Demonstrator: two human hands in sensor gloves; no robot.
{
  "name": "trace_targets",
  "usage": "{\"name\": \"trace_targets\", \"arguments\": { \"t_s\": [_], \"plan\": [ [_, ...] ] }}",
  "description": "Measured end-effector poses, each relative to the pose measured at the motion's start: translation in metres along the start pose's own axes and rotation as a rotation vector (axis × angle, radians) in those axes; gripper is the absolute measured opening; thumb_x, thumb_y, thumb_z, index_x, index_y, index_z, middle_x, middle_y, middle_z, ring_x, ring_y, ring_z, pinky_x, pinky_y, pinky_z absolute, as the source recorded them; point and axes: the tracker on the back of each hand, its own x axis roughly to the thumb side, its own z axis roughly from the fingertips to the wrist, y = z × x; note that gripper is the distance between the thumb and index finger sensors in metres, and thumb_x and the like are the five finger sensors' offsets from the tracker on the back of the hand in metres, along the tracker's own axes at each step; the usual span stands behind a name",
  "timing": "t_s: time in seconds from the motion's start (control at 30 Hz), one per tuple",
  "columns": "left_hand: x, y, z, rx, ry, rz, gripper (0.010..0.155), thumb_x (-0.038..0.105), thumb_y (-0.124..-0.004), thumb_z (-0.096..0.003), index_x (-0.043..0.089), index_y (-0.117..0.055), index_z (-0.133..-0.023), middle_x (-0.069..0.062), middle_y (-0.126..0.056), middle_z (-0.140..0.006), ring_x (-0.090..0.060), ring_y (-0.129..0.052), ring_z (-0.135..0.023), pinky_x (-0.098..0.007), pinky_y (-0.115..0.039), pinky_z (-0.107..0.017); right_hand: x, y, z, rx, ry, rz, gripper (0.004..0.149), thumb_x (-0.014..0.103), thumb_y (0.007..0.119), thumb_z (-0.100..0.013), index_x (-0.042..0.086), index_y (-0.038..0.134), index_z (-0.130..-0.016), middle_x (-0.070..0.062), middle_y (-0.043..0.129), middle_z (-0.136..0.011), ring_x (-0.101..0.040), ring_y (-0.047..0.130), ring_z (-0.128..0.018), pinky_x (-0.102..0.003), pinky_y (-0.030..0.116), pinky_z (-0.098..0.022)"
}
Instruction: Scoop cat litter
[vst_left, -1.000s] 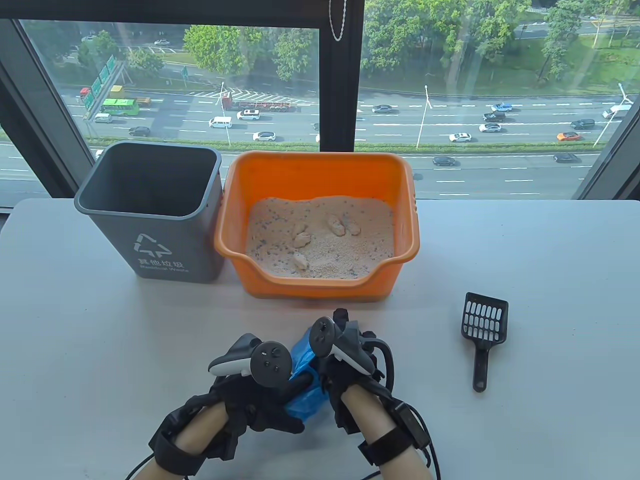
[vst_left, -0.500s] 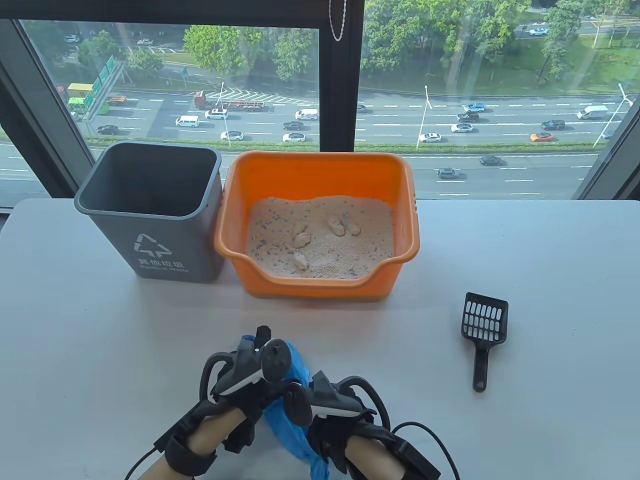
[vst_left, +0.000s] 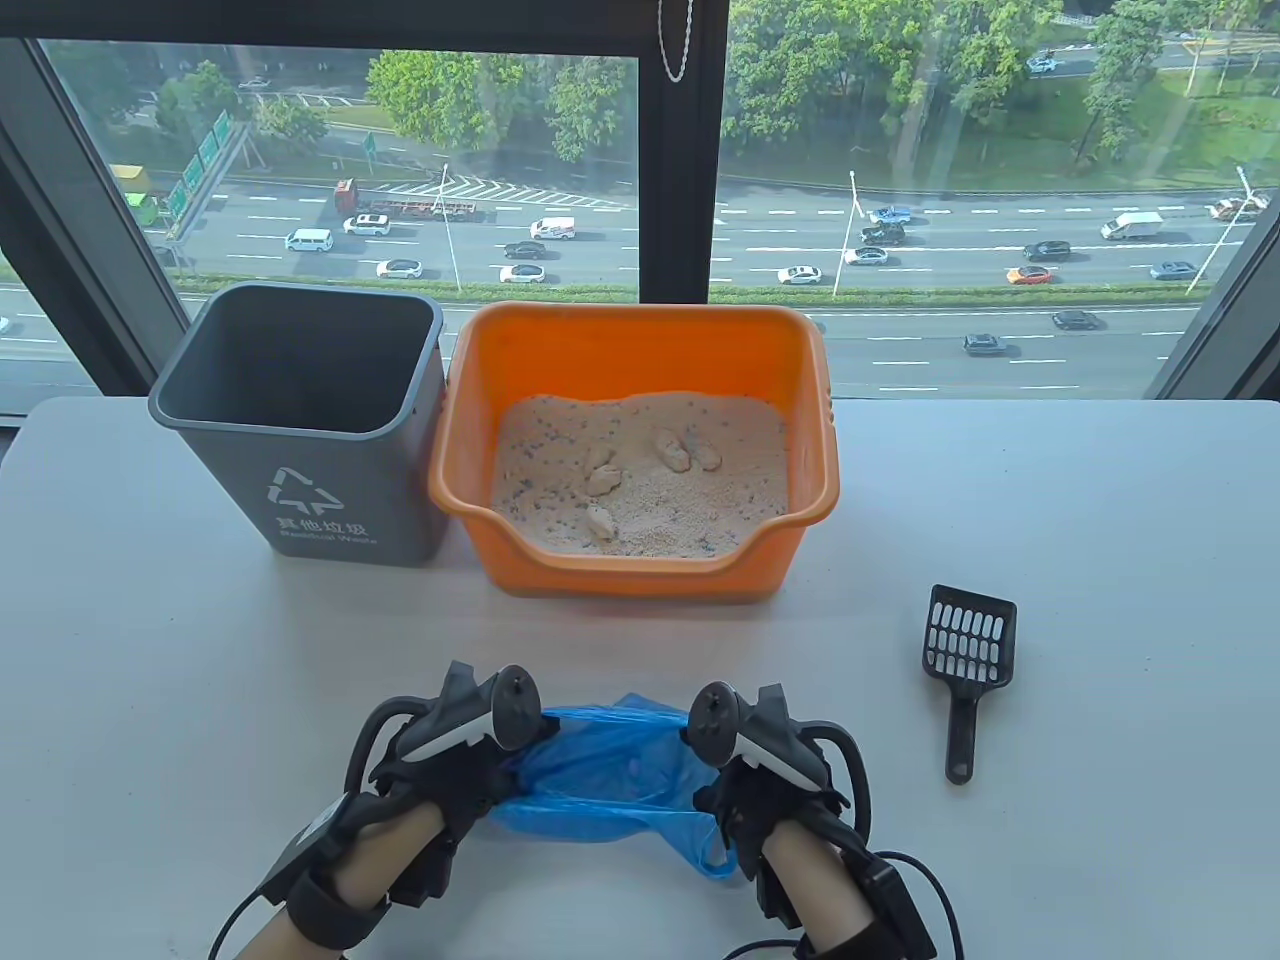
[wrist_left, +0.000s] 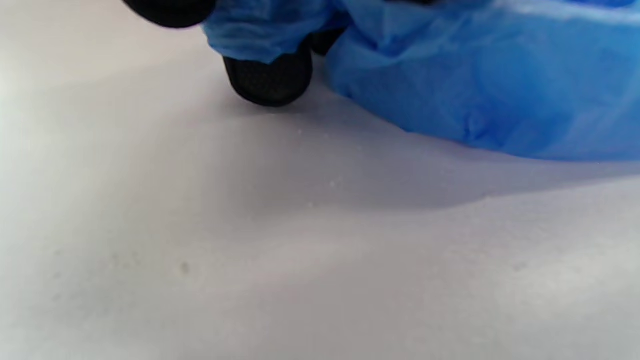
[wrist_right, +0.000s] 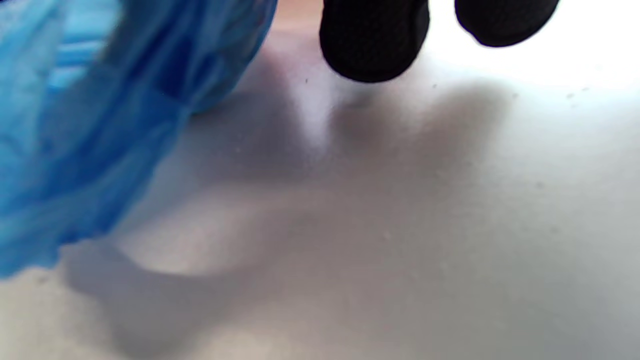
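Both hands have moved apart, stretching the blue bag (vst_left: 610, 775) wide; left hand (vst_left: 450, 770) and right hand (vst_left: 765, 790) each grip one side. Litter (vst_left: 640, 480) sits in the orange box (vst_left: 640, 350).

left hand (vst_left: 450, 770): black glove, grey-black tracker | right hand (vst_left: 770, 790): same, black cables

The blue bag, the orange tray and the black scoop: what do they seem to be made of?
The blue bag looks like thin plastic film: translucent, crinkled, stretched between the left hand and the right hand. The orange tray seems rigid moulded plastic, smooth with a slight sheen and rounded rim. The black scoop looks like hard matt plastic, with moulded slots.
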Motion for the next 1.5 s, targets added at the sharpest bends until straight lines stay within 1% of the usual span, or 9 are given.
{"name": "trace_targets", "arguments": {
  "t_s": [0.13,0.2,0.37,0.43,0.57,0.7,0.87,1.17,1.5],
  "plan": [
    [0.005,-0.001,-0.004,0.072,-0.021,-0.042,0.066,0.045,-0.082,-0.0506,0.065,-0.039,-0.097,0.005,-0.076,-0.096,-0.012,-0.094,-0.059,-0.041,-0.071,-0.050,-0.005,-0.005,-0.006,0.017,-0.014,-0.049,0.063,0.041,0.086,-0.040,0.046,0.055,-0.094,-0.016,0.046,-0.101,-0.016,0.078,-0.057,-0.051,0.063,-0.055],
    [0.003,-0.001,-0.005,0.060,-0.024,-0.029,0.066,0.046,-0.081,-0.0498,0.063,-0.040,-0.098,0.006,-0.077,-0.091,-0.011,-0.093,-0.057,-0.040,-0.071,-0.049,-0.016,-0.014,-0.003,0.018,-0.109,-0.239,0.058,0.043,0.084,-0.041,0.045,0.059,-0.093,-0.018,0.039,-0.106,-0.019,0.077,-0.066,-0.053,0.061,-0.058],
    [0.000,-0.002,-0.008,0.033,-0.034,0.000,0.064,0.047,-0.081,-0.0487,0.056,-0.044,-0.101,0.005,-0.079,-0.086,-0.010,-0.093,-0.055,-0.040,-0.071,-0.048,-0.066,-0.058,0.024,-0.287,-0.176,-0.733,0.041,0.039,0.085,-0.040,0.037,0.084,-0.081,-0.020,0.061,-0.104,-0.033,0.083,-0.073,-0.059,0.061,-0.058],
    [0.001,-0.002,-0.008,0.033,-0.038,-0.001,0.064,0.046,-0.081,-0.0489,0.056,-0.044,-0.101,0.005,-0.079,-0.086,-0.010,-0.093,-0.054,-0.040,-0.071,-0.048,-0.093,-0.071,0.036,-0.373,-0.110,-0.785,0.042,0.040,0.086,-0.040,0.031,0.085,-0.081,-0.019,0.072,-0.097,-0.032,0.085,-0.069,-0.058,0.063,-0.056],
    [0.001,-0.002,-0.008,0.029,-0.045,0.005,0.064,0.046,-0.080,-0.0491,0.054,-0.045,-0.102,0.004,-0.080,-0.084,-0.010,-0.093,-0.054,-0.039,-0.071,-0.048,-0.152,-0.078,0.057,-0.550,0.248,-0.667,0.061,0.045,0.087,-0.038,0.014,0.074,-0.088,-0.020,0.072,-0.086,-0.023,0.084,-0.055,-0.055,0.066,-0.049],
    [0.001,-0.002,-0.009,0.023,-0.048,0.017,0.064,0.046,-0.080,-0.0490,0.054,-0.045,-0.102,0.004,-0.080,-0.083,-0.010,-0.093,-0.053,-0.039,-0.071,-0.047,-0.185,-0.065,0.057,-0.455,0.632,-0.510,0.079,0.049,0.089,-0.036,0.004,0.060,-0.094,-0.029,0.057,-0.090,-0.026,0.076,-0.058,-0.057,0.059,-0.051],
    [0.000,-0.002,-0.009,0.020,-0.048,0.024,0.064,0.046,-0.081,-0.0489,0.054,-0.045,-0.102,0.005,-0.080,-0.083,-0.010,-0.093,-0.052,-0.039,-0.071,-0.047,-0.193,-0.046,0.031,-0.289,0.824,-0.396,0.085,0.052,0.089,-0.033,0.001,0.060,-0.094,-0.031,0.055,-0.090,-0.027,0.075,-0.058,-0.058,0.059,-0.050],
    [0.000,-0.002,-0.010,0.014,-0.049,0.030,0.063,0.046,-0.081,-0.0490,0.053,-0.046,-0.102,0.004,-0.080,-0.083,-0.010,-0.093,-0.052,-0.039,-0.071,-0.047,-0.193,-0.028,-0.001,-0.206,0.907,-0.347,0.057,0.040,0.086,-0.041,0.007,0.072,-0.086,-0.023,0.065,-0.087,-0.022,0.080,-0.053,-0.055,0.064,-0.047],
    [-0.001,-0.002,-0.010,0.012,-0.051,0.031,0.064,0.046,-0.081,-0.0490,0.052,-0.046,-0.102,0.004,-0.080,-0.082,-0.010,-0.093,-0.052,-0.039,-0.071,-0.046,-0.178,-0.030,-0.001,-0.222,0.857,-0.325,0.056,0.039,0.083,-0.044,0.002,0.071,-0.083,-0.027,0.066,-0.084,-0.025,0.079,-0.052,-0.056,0.063,-0.047]
  ]
}}
